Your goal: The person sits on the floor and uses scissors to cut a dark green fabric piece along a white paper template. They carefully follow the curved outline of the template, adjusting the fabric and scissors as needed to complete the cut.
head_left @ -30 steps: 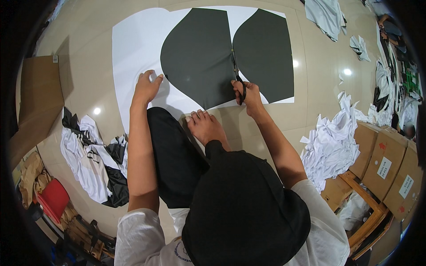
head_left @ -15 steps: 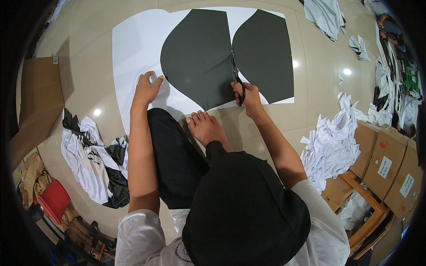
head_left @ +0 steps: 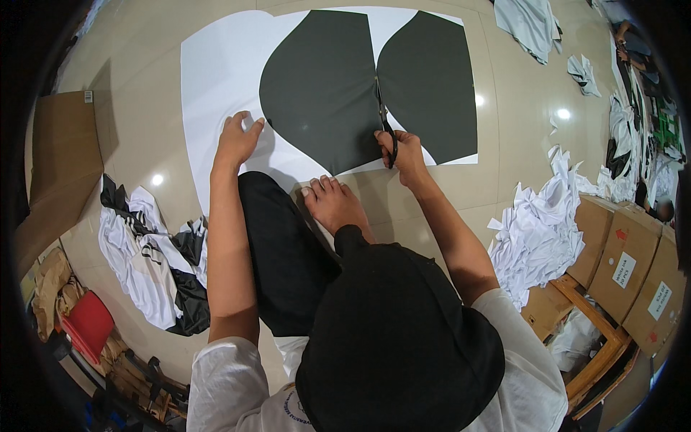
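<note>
A large white sheet that looks like cloth (head_left: 216, 65) lies on the floor, bearing two dark grey shapes with curved left edges. My right hand (head_left: 407, 155) grips black-handled scissors (head_left: 389, 137) at the sheet's near edge. Their blades point away from me into the narrow gap between the left grey shape (head_left: 317, 86) and the right grey shape (head_left: 435, 86). Over the white part, beside the left shape's curved edge, my left hand (head_left: 240, 140) rests with fingers apart, holding nothing. My bare foot (head_left: 335, 205) sits close to the near edge.
Crumpled white and black cloth (head_left: 147, 252) lies at left, near a cardboard box (head_left: 68, 151) and a red chair part (head_left: 88, 326). On the right are a white scrap heap (head_left: 536, 234), cartons (head_left: 626, 266) and a wooden frame (head_left: 597, 324). Pale cloth (head_left: 529, 29) lies far right.
The scissors' blades sit closer together, and creases in the left grey shape near them have eased. Both hands stay in nearly the same place.
</note>
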